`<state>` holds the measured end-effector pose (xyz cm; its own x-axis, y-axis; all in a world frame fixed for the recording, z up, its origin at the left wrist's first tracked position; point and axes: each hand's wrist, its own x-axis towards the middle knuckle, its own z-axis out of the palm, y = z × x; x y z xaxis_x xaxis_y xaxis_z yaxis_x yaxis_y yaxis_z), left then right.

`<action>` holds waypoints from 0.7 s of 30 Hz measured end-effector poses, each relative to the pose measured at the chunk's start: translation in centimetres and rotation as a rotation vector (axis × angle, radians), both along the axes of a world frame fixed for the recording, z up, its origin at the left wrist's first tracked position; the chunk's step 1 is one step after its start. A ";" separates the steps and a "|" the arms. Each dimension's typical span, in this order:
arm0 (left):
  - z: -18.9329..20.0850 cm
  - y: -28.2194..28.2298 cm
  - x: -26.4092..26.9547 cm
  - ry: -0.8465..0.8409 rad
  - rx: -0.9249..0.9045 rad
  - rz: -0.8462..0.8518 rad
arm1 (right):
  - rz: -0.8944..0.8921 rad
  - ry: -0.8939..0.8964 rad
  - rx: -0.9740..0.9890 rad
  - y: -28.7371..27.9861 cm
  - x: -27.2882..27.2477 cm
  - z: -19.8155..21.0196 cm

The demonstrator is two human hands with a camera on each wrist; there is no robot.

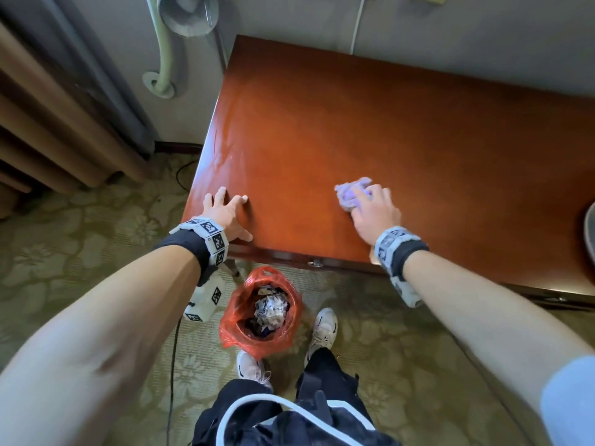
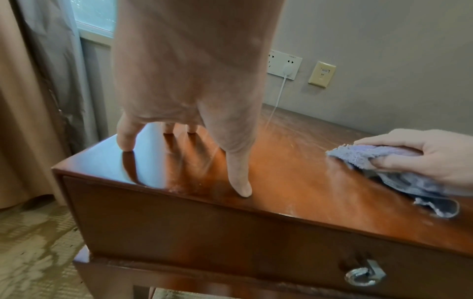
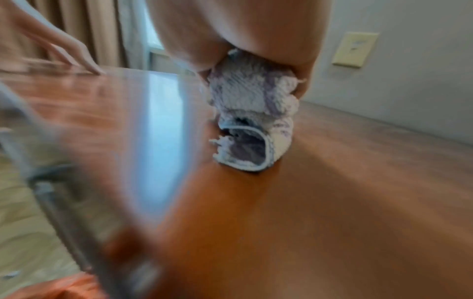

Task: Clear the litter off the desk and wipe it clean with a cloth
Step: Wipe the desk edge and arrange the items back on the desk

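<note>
The reddish-brown wooden desk [image 1: 386, 130] fills the upper right of the head view. My right hand [image 1: 373, 210] grips a crumpled lilac cloth [image 1: 349, 196] and presses it on the desktop near the front edge; the cloth [image 2: 399, 176] shows at the right of the left wrist view, and the right wrist view has the cloth [image 3: 256, 113] bunched under the palm. My left hand [image 1: 227, 210] rests with spread straight fingers [image 2: 239, 182] on the desk's front left corner, holding nothing. Below the desk a red plastic bag [image 1: 260, 309] holds crumpled paper litter [image 1: 270, 309].
Curtains [image 1: 48, 107] hang at the left and a wall with a socket plate [image 2: 284, 64] stands behind the desk. A drawer knob [image 2: 364, 273] sticks out of the desk front. My two shoes [image 1: 322, 329] stand on patterned carpet beside the bag. A round grey edge [image 1: 590, 226] shows at far right.
</note>
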<state>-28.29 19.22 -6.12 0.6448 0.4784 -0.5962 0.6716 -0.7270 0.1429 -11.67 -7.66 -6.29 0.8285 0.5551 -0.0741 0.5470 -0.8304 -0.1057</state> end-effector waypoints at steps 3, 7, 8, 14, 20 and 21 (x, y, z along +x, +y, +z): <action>-0.1 0.1 -0.1 0.002 0.011 0.005 | -0.130 -0.017 -0.128 -0.9 4.3 0.0; 0.0 0.0 -0.2 0.001 0.009 0.021 | -0.254 0.060 -0.141 -0.1 5.3 -0.6; 0.0 0.0 -0.2 0.001 0.009 0.023 | -0.265 0.066 -0.124 0.4 4.6 -0.7; 0.2 -0.1 -0.7 -0.040 0.003 0.026 | -0.006 0.068 -0.008 4.3 -4.0 -1.2; 0.9 -0.2 -0.9 -0.026 -0.007 0.014 | 0.364 0.138 0.027 5.6 -11.6 -1.1; 0.8 -0.2 -0.9 -0.020 -0.016 0.015 | 0.369 0.174 0.023 5.5 -11.6 -1.0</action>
<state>-29.20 18.98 -5.30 0.6497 0.4789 -0.5905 0.6792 -0.7145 0.1678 -23.25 -2.19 -7.26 0.5493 0.8160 -0.1802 0.7802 -0.5780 -0.2391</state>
